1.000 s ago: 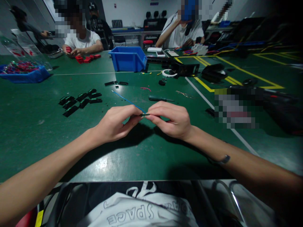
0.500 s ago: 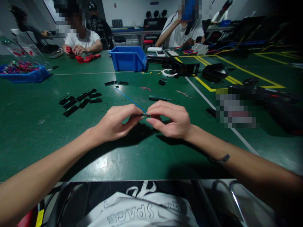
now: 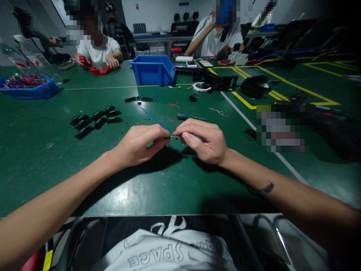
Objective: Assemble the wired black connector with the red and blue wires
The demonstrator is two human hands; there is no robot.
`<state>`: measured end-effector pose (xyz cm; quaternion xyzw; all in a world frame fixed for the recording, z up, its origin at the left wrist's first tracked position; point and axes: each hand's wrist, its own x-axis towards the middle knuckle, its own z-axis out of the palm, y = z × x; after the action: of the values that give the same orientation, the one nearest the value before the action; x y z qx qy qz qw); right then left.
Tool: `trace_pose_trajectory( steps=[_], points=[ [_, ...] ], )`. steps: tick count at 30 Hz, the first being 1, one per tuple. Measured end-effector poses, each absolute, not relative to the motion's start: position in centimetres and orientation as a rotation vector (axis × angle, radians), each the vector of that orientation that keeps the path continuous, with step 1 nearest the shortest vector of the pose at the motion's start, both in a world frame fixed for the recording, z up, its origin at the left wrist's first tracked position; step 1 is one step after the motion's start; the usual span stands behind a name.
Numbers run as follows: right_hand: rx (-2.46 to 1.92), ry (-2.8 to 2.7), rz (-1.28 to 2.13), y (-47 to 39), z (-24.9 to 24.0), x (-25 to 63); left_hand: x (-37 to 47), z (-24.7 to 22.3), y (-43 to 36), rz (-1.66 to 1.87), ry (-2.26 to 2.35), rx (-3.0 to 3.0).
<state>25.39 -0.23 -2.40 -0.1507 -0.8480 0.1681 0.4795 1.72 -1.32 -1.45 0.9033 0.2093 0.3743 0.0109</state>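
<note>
Left hand (image 3: 138,143) pinches small part (image 3: 174,137); right hand (image 3: 205,141) half-curled beside it, grip unclear. Blue wire (image 3: 153,118) slants left from between them toward far edge of worktop (image 3: 135,195).

Over the green tabletop (image 3: 126,192), the person's left hand (image 3: 141,143) pinches a small thin part (image 3: 174,137), a blue wire (image 3: 153,118) slanting away from it. The right hand (image 3: 205,141) is curled close, its fingers at the wire's near end; whether they grip it, I can't tell. Beyond lies a screwdriver (image 3: 184,117), and black pieces (image 3: 84,132) sit off left.
</note>
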Motion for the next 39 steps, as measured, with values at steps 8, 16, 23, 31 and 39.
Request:
trace_pose_trajectory(
  steps=[8, 16, 23, 31, 39],
  points=[
    [-0.513, -2.095, 0.551, 0.0, -2.3, 25.0, 1.6, -1.8, -0.8, 0.977, 0.603, 2.972],
    [-0.602, -2.049, 0.663, 0.2, -3.0, 24.6, 1.5, -2.0, -0.4, 0.911, 0.656, 2.975],
    [-0.616, -2.039, 0.668, 0.3, -3.0, 24.7, 1.4, -2.3, -0.2, 0.921, 0.728, 2.932],
    [-0.635, -2.061, 0.664, 0.5, -3.4, 24.8, 1.4, -2.3, -0.4, 0.935, 0.739, 2.889],
    [-0.587, -2.054, 0.638, 0.4, -3.4, 24.7, 1.5, -1.9, -1.1, 0.944, 0.806, 2.756]
  ],
)
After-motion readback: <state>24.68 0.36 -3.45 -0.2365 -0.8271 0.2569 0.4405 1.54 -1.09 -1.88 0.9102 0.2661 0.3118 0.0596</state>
